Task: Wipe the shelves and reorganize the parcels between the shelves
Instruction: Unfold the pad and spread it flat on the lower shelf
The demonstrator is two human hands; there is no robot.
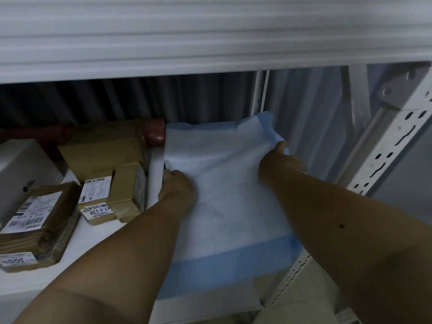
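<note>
A large white sheet with blue borders [224, 190] lies spread over the right part of the white shelf [98, 239], its far blue edge reaching toward the corrugated back wall [187, 99] and its near blue band hanging close to the shelf's front lip. The person's left hand [176, 187] rests on the sheet's left edge, about midway along it; the fingers are curled down over that edge, though whether they actually pinch the material cannot be told from this angle. The right hand [281, 160] is at the sheet's far right corner, thumb raised on top of the blue border and the other fingers bent around the edge, holding it. Both bare forearms stretch in from the near side across the sheet.

Left of the sheet, just beside its edge, stands a small brown box [128, 190] on end, with a flat brown parcel bearing a white label and the printed number 47-3-330 [97, 204] touching it. Behind these, a larger brown carton [102, 155] sits, and a reddish wrapped roll [154, 134] lies along the back, near the sheet's far left corner. Farther left lie a taped brown package with barcode labels [39, 225] and a white box [21, 169]. To the right of the sheet rises a perforated white metal upright [392, 146]. Above it all, the underside of the next shelf [210, 38] spans the view.
</note>
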